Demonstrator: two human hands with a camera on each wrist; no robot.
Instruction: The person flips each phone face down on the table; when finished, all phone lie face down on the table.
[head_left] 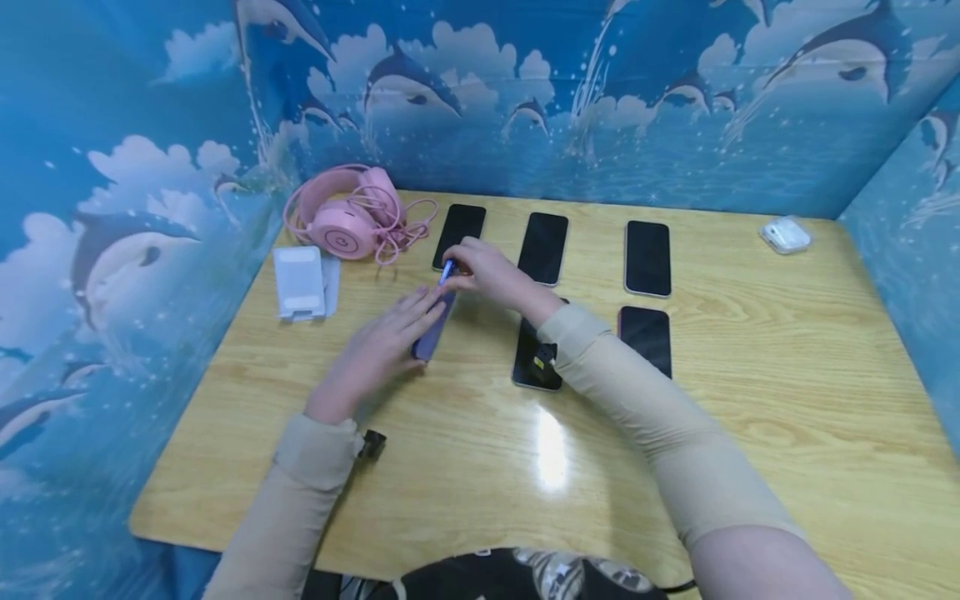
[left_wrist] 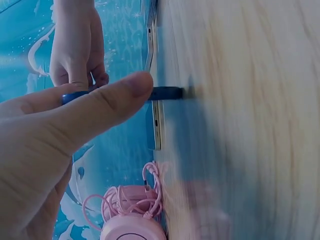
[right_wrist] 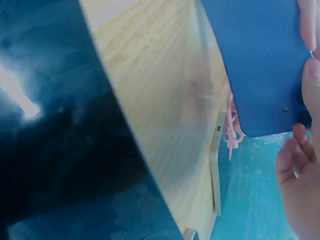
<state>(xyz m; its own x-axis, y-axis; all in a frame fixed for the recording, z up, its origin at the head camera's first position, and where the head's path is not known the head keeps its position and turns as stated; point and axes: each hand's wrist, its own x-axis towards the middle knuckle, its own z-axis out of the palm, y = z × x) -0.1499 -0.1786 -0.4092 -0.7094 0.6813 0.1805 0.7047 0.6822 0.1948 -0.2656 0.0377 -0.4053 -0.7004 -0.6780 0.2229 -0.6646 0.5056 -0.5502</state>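
Observation:
A blue phone [head_left: 433, 333] is held up between both hands, tilted over the table. My left hand [head_left: 382, 342] grips it, and in the left wrist view the thumb [left_wrist: 117, 97] lies along one face while the phone's slim edge [left_wrist: 167, 93] shows beyond. At the far end, near the camera lenses, my right hand [head_left: 487, 271] pinches the phone with curled fingers [right_wrist: 290, 162]. The phone's flat back [right_wrist: 260, 65] faces the right wrist camera. What exactly the right fingertips touch is partly hidden. A black-screened phone [head_left: 459, 227] lies just behind the hands.
Several more dark-screened phones lie face up, including one [head_left: 543, 248] at the back and one [head_left: 528, 358] under the right forearm. Pink headphones [head_left: 345, 229] with a tangled cable and a white box [head_left: 300, 279] sit at left. A small clear case [head_left: 786, 235] is far right.

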